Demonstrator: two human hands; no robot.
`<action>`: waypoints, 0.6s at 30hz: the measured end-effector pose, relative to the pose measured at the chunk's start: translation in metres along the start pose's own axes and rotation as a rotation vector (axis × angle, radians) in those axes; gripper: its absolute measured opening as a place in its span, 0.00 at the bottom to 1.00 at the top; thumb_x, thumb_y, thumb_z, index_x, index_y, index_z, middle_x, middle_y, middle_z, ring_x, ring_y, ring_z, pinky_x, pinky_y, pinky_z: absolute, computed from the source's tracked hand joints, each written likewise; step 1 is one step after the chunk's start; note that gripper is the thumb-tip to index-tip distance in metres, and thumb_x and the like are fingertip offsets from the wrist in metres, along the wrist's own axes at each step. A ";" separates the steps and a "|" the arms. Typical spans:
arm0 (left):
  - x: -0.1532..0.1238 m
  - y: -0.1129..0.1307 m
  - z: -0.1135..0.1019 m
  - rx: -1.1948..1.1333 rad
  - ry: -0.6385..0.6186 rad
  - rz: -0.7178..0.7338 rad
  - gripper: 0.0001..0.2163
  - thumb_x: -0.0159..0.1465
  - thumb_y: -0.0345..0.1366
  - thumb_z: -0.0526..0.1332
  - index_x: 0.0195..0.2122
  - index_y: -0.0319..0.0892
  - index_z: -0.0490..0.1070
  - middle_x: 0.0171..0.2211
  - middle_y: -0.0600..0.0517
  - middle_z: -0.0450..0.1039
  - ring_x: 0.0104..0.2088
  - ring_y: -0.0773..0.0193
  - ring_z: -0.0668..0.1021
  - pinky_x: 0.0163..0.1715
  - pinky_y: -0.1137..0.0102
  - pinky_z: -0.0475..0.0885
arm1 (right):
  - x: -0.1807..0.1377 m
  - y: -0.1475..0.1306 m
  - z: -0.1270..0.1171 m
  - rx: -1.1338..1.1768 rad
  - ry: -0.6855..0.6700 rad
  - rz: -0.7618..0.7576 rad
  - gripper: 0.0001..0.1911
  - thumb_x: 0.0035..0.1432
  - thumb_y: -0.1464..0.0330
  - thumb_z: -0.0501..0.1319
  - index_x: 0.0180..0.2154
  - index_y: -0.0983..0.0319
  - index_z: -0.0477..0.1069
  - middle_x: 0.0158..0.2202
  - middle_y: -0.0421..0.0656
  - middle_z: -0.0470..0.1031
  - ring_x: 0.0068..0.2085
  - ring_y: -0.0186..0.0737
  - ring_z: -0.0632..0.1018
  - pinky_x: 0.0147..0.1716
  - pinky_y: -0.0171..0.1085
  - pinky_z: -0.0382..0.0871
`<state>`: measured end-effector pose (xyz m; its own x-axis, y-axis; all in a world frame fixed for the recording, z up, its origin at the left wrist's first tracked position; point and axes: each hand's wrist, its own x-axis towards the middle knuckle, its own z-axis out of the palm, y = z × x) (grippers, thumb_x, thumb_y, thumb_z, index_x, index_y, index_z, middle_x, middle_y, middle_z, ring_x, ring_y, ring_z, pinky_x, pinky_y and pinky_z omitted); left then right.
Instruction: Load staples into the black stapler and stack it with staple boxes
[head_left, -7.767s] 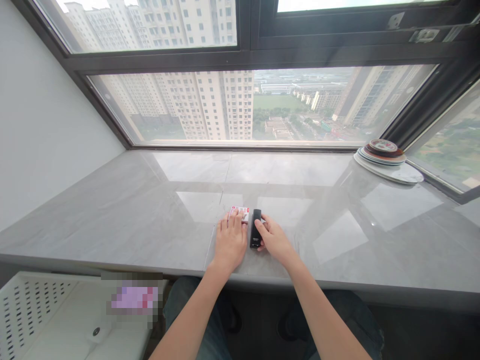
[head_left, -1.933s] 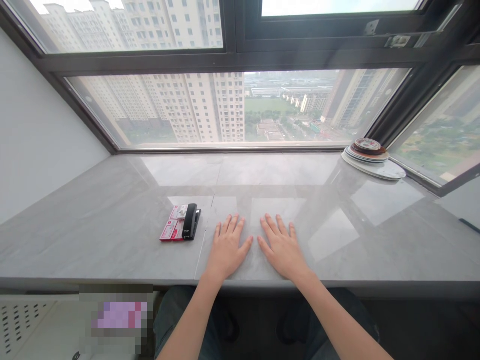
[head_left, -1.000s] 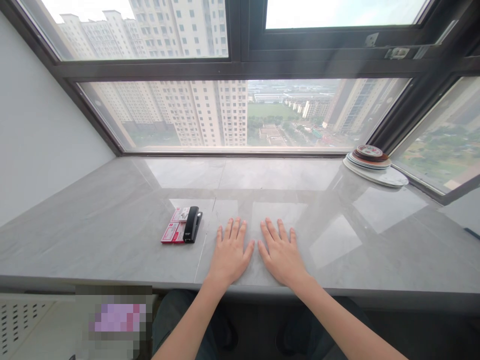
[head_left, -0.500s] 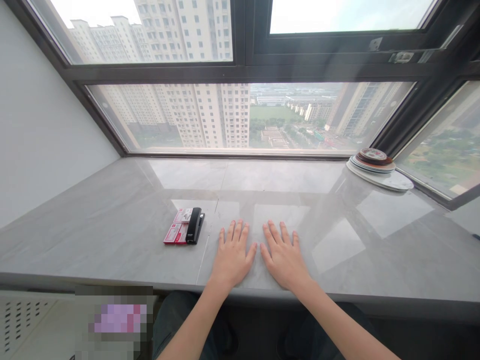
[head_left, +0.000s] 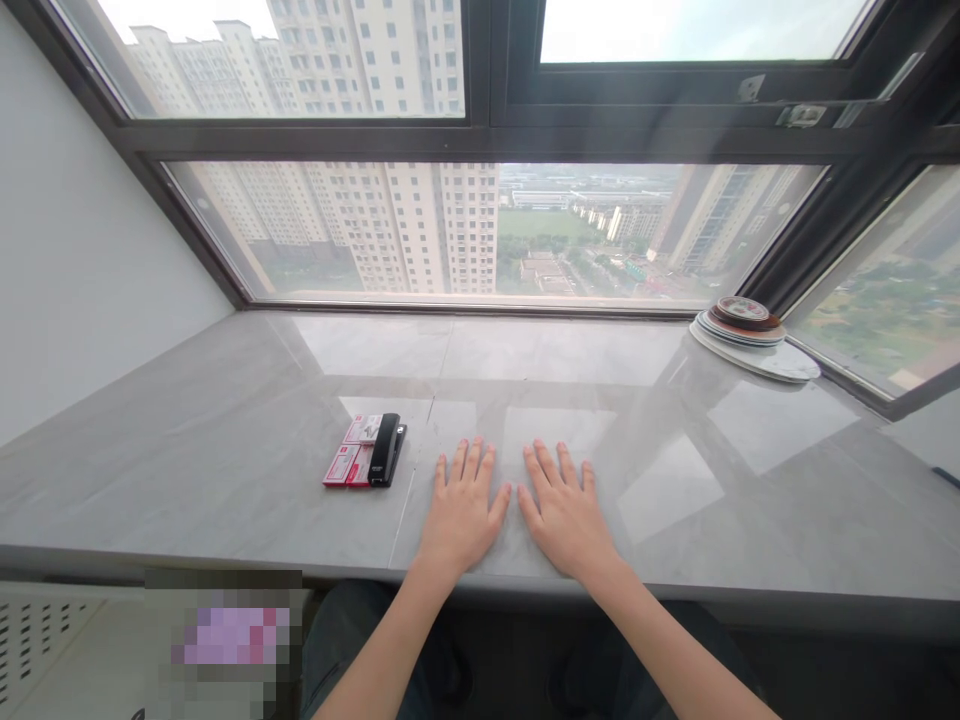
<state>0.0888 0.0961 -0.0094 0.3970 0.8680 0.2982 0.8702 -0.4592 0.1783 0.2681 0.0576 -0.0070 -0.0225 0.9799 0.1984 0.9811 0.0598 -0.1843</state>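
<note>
My left hand [head_left: 463,505] lies flat on the grey marbled sill [head_left: 247,430], fingers spread and pointing toward the window. Beside it, palm down as well, rests my right hand [head_left: 564,508], open with nothing in it. A small gap separates the two thumbs. To the left of my left hand is a black stapler [head_left: 385,452], apart from my fingers. Small red-and-white boxes [head_left: 346,462] sit against the stapler's left side; their print is too small to read.
A stack of round plates or coasters [head_left: 742,335] stands at the far right by the window frame [head_left: 480,140]. A white perforated cabinet [head_left: 45,640] is below the sill at lower left, partly blurred out. A dark object [head_left: 946,477] shows at the right edge.
Both hands keep their place on the sill. The whole view has shifted very slightly, so everything appears a little further left.
</note>
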 end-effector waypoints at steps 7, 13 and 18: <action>-0.001 0.000 0.000 -0.016 0.002 -0.003 0.27 0.75 0.48 0.50 0.73 0.48 0.55 0.74 0.47 0.51 0.74 0.46 0.53 0.71 0.42 0.49 | -0.001 0.000 0.001 0.046 0.006 -0.004 0.33 0.73 0.56 0.47 0.75 0.54 0.49 0.76 0.42 0.47 0.76 0.60 0.44 0.70 0.65 0.36; 0.000 -0.002 0.001 -0.029 0.000 0.015 0.26 0.75 0.47 0.50 0.72 0.46 0.57 0.74 0.45 0.53 0.74 0.45 0.54 0.71 0.41 0.50 | 0.002 0.006 0.004 0.111 0.011 0.015 0.32 0.71 0.57 0.50 0.73 0.52 0.54 0.75 0.42 0.52 0.75 0.60 0.47 0.70 0.65 0.37; -0.013 -0.004 -0.008 -0.062 -0.038 0.089 0.25 0.75 0.43 0.49 0.71 0.43 0.57 0.73 0.42 0.54 0.74 0.45 0.55 0.70 0.42 0.53 | 0.038 -0.024 -0.008 0.323 0.003 0.179 0.33 0.67 0.53 0.56 0.68 0.60 0.63 0.63 0.57 0.69 0.66 0.64 0.65 0.65 0.66 0.50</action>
<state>0.0776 0.0852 -0.0067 0.4833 0.8295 0.2798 0.8121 -0.5442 0.2107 0.2454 0.0916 0.0128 0.1445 0.9798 0.1381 0.8580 -0.0545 -0.5107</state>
